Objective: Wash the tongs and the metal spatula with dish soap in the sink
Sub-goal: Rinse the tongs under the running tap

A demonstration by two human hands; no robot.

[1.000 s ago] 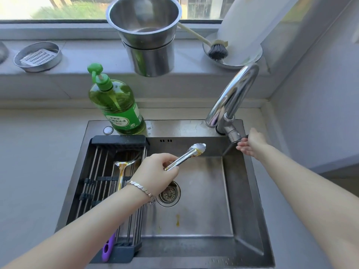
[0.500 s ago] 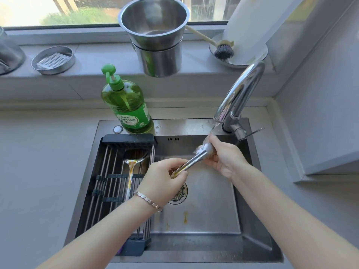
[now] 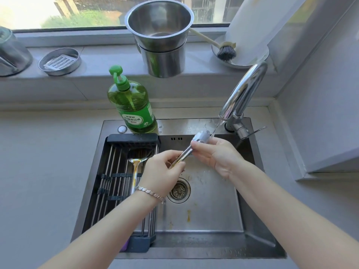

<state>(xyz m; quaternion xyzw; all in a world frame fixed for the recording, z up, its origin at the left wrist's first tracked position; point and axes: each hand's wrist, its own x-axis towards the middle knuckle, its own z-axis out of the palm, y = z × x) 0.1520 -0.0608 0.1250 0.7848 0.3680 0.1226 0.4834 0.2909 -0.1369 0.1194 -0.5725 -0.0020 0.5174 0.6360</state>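
My left hand (image 3: 162,169) grips the handle end of the metal tongs (image 3: 187,152) over the steel sink (image 3: 202,206). The tongs' tips (image 3: 202,137) sit under water running from the tap (image 3: 244,94). My right hand (image 3: 215,154) pinches the tongs near the tips with thumb and fingers. The metal spatula (image 3: 136,166) lies on the black roll-up rack (image 3: 116,181) over the sink's left side, its purple handle end (image 3: 124,247) at the front. A green dish soap bottle (image 3: 132,105) stands behind the rack.
A stacked steel pot (image 3: 161,41), a dish brush (image 3: 225,51), a round tin (image 3: 60,62) and a paper towel roll (image 3: 250,30) stand on the window ledge. The tap lever (image 3: 252,131) sticks out to the right. Grey counter (image 3: 38,171) surrounds the sink.
My right hand left the tap lever and came to the tongs' tips. Water now runs over them. The left hand kept its hold.
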